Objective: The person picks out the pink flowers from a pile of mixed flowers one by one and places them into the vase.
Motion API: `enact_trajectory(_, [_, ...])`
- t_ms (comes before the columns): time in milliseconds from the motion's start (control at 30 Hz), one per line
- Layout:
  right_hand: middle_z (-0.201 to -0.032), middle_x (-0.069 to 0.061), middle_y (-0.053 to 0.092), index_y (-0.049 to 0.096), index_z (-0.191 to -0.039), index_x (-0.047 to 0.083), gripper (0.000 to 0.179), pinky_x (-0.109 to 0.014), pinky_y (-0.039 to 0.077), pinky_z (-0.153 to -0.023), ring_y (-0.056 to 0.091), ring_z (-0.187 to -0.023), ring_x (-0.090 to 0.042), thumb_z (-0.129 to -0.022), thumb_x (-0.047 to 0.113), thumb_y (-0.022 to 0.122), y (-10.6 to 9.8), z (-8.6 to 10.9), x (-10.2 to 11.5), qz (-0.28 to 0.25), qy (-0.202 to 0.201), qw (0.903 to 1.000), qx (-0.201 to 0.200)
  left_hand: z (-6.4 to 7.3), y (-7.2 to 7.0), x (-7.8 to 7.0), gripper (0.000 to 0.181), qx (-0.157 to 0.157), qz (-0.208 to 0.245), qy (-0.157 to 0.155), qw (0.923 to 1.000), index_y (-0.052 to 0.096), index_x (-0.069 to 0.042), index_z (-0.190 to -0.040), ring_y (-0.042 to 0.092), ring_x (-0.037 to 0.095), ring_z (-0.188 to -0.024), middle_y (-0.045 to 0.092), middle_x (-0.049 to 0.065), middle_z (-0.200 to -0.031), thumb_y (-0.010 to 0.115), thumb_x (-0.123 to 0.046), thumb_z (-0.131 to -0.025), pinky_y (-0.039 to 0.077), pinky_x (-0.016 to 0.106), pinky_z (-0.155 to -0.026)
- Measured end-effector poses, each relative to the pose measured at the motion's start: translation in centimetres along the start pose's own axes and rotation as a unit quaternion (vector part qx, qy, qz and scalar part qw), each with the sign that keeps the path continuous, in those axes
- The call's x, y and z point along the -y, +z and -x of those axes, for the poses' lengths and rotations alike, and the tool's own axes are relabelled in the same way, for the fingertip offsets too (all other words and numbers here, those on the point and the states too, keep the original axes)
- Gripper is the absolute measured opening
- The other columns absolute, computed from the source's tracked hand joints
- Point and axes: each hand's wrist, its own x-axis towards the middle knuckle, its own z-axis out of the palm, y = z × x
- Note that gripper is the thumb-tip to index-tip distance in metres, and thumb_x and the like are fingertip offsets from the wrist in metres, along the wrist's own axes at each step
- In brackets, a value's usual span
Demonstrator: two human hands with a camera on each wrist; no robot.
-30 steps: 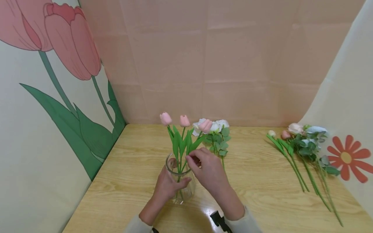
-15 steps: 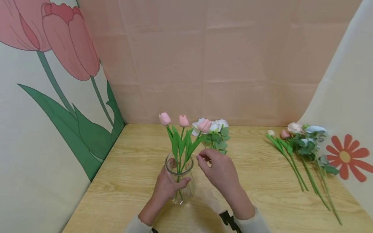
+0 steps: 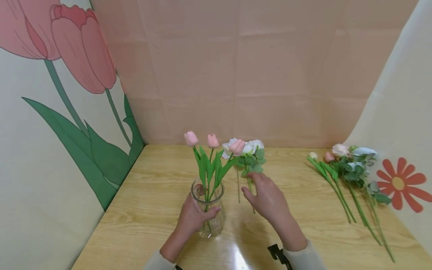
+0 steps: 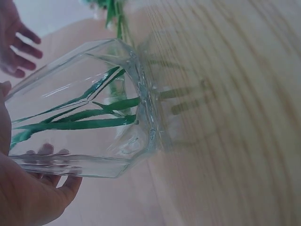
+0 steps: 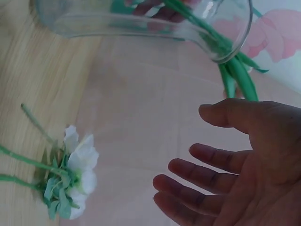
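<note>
Gripping glass vase (image 4: 89, 139) of pink tulips (image 3: 210, 170) in left hand (image 3: 194, 212); right hand (image 3: 268, 197) held, fingers apart, near its right side.

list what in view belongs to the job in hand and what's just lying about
Job in hand:
glass vase, held in the left grip
three pink tulips standing in it

Lying about, though perhaps meant for later:
white flowers beyond the vase
mixed flowers at far right

White flowers (image 3: 250, 147) partly hidden behind tulip (image 3: 237, 147); left wrist view crops vase (image 4: 94, 136).
</note>
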Motion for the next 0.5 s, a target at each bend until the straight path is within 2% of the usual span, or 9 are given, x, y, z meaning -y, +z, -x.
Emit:
enact_trajectory(200, [-0.124,-0.026,0.064,0.058,-0.132,-0.001,0.049,-0.060,0.056,-0.082,0.062,-0.110,-0.045,-0.091,0.023,0.074,0.3,0.0,-2.3,0.018,0.015,0.9996,0.012,-0.1,0.0,0.1,0.086,0.005,0.006,0.011,0.9999,0.046,-0.015,-0.143,0.055,0.034,-0.129,0.057,0.012,-0.139,0.087,-0.045,-0.074,0.044,0.059,-0.106])
enact_trajectory(500, [-0.129,-0.028,0.061,0.054,-0.138,0.001,0.055,-0.062,0.055,-0.081,0.060,-0.113,-0.049,-0.093,0.027,0.072,0.6,0.0,-4.2,0.021,0.037,0.9983,0.040,-0.1,0.0,0.1,0.085,-0.001,-0.004,0.000,1.0000,0.048,-0.016,-0.141,0.056,0.033,-0.127,0.060,0.010,-0.137,0.088,-0.046,-0.073,0.045,0.058,-0.106])
